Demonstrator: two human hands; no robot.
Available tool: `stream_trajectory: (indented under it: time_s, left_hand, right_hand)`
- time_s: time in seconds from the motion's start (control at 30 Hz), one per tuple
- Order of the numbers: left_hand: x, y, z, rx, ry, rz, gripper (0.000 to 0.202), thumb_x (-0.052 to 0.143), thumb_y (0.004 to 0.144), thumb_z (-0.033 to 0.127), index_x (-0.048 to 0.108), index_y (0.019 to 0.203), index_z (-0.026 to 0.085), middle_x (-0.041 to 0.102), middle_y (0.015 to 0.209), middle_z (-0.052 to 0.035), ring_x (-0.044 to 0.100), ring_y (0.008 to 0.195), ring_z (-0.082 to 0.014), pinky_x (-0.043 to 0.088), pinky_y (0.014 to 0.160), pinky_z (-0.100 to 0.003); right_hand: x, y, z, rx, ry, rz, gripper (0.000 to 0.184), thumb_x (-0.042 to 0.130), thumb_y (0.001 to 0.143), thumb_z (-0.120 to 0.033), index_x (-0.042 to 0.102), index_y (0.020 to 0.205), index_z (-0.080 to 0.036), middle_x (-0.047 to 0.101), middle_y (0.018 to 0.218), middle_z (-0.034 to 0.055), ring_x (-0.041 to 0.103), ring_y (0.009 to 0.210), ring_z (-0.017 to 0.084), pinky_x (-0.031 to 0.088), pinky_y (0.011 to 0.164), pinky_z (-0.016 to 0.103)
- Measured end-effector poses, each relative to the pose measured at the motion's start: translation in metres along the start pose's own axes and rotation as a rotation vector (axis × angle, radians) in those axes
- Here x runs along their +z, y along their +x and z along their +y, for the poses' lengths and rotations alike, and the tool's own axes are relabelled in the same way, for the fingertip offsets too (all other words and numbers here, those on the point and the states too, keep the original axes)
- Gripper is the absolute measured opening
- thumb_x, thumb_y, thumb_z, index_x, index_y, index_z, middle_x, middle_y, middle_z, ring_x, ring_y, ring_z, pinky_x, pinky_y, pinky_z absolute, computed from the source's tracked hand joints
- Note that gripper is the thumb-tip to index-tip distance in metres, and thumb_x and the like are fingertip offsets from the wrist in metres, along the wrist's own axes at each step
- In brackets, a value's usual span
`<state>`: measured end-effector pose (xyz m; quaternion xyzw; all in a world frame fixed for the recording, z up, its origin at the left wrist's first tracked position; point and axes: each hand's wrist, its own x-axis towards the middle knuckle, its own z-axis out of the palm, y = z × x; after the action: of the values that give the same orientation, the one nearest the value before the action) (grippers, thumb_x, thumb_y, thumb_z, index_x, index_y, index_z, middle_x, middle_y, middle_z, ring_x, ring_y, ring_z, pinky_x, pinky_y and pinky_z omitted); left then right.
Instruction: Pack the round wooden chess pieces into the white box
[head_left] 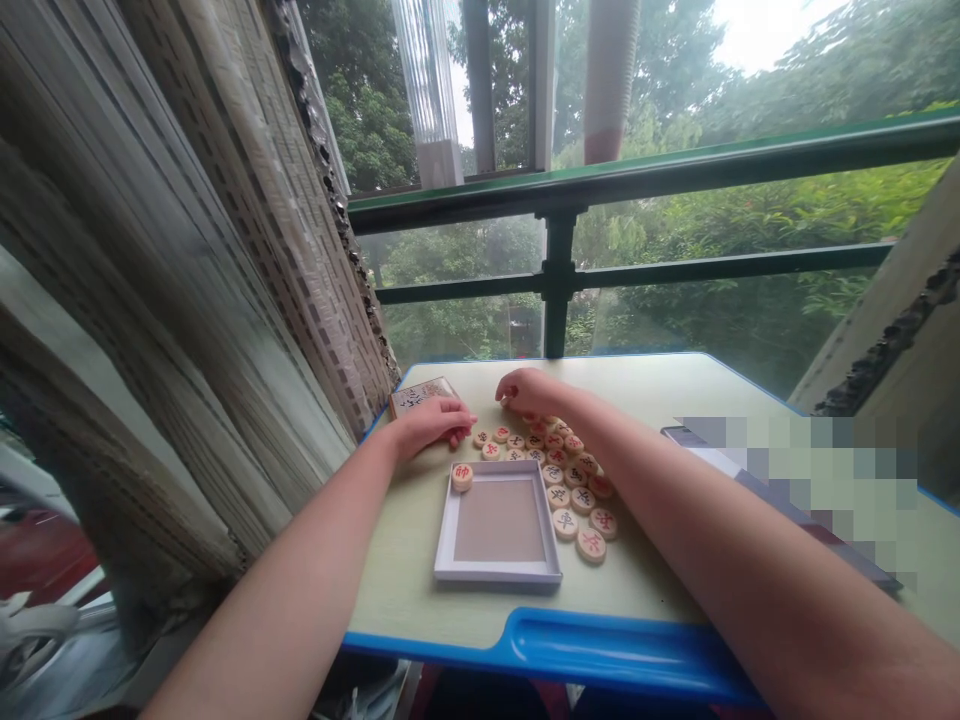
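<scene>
Resting palm down on the table (660, 385), the left hand (429, 422) lies nearly flat and holds nothing, fingertips beside the wooden chess pieces (559, 470). The right hand (527, 390) curls over the far pieces, its grasp hidden. 1 red-marked piece (462, 477) sits at the white tray (444, 545) corner

Wooden discs (564, 478) – matt (smooth) – cardboard tray (498, 520).

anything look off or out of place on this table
One xiangqi piece sits alone at the far left corner of the white box, overlapping its rim. The box is otherwise empty, while the other pieces lie loose beside it on the table. Nothing looks damaged or spilled.
</scene>
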<state>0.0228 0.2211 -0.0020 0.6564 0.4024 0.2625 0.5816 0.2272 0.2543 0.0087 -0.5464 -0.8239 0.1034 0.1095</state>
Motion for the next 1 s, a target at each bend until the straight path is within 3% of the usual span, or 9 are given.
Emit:
stream_trajectory:
  time_s: [0.13, 0.37, 0.47, 0.6, 0.77, 1.0]
  left_hand:
    - [-0.001, 0.0, -0.002, 0.018, 0.009, -0.015, 0.025, 0.069, 0.063, 0.033, 0.057, 0.065, 0.012, 0.056, 0.063, -0.0017, 0.05, 0.055, -0.0076, 0.04, 0.053, -0.022]
    - [-0.004, -0.005, 0.002, 0.017, 0.153, 0.035, 0.026, 0.066, 0.064, 0.038, 0.056, 0.065, 0.013, 0.057, 0.063, -0.0013, 0.046, 0.051, -0.007, 0.032, 0.046, -0.021]
    - [-0.003, -0.01, 0.005, 0.032, 0.175, 0.057, 0.027, 0.065, 0.063, 0.04, 0.056, 0.063, 0.014, 0.055, 0.059, 0.0002, 0.046, 0.051, -0.0071, 0.031, 0.046, -0.021]
    - [0.001, -0.014, 0.009, 0.05, 0.168, 0.061, 0.026, 0.064, 0.063, 0.038, 0.056, 0.063, 0.014, 0.057, 0.061, -0.0001, 0.045, 0.051, -0.0066, 0.03, 0.046, -0.02]
    - [-0.001, -0.014, 0.008, 0.06, 0.176, 0.047, 0.026, 0.064, 0.064, 0.038, 0.055, 0.063, 0.013, 0.056, 0.061, -0.0003, 0.045, 0.05, -0.0062, 0.03, 0.045, -0.02]
    - [-0.013, -0.017, 0.004, -0.063, 0.233, -0.111, 0.027, 0.069, 0.06, 0.033, 0.062, 0.077, 0.014, 0.059, 0.063, -0.0009, 0.046, 0.049, -0.0066, 0.035, 0.047, -0.021]
  right_hand:
    - [-0.005, -0.002, -0.005, -0.005, 0.019, -0.089, 0.034, 0.059, 0.064, -0.015, 0.069, 0.094, -0.025, 0.068, 0.086, -0.0014, 0.059, 0.068, 0.013, 0.041, 0.055, 0.018]
    - [-0.033, -0.018, -0.004, 0.01, -0.039, -0.161, 0.034, 0.06, 0.062, -0.018, 0.07, 0.094, -0.025, 0.068, 0.094, 0.0002, 0.061, 0.076, 0.015, 0.042, 0.057, 0.019]
    - [-0.032, -0.023, -0.006, -0.008, -0.082, -0.174, 0.029, 0.06, 0.065, -0.021, 0.071, 0.091, -0.024, 0.069, 0.089, 0.0004, 0.061, 0.072, 0.015, 0.042, 0.057, 0.02]
    - [-0.017, -0.026, -0.016, -0.023, -0.12, -0.081, 0.033, 0.059, 0.069, -0.034, 0.068, 0.099, -0.023, 0.066, 0.098, 0.0038, 0.059, 0.081, 0.018, 0.042, 0.064, 0.023]
    - [-0.005, -0.025, -0.024, -0.113, -0.144, 0.016, 0.033, 0.057, 0.072, -0.037, 0.066, 0.101, -0.025, 0.065, 0.1, 0.0042, 0.057, 0.086, 0.018, 0.041, 0.068, 0.023]
    - [0.0, -0.025, -0.02, -0.071, -0.14, 0.087, 0.027, 0.052, 0.079, -0.038, 0.071, 0.091, -0.021, 0.068, 0.093, 0.0062, 0.055, 0.095, 0.02, 0.038, 0.083, 0.025]
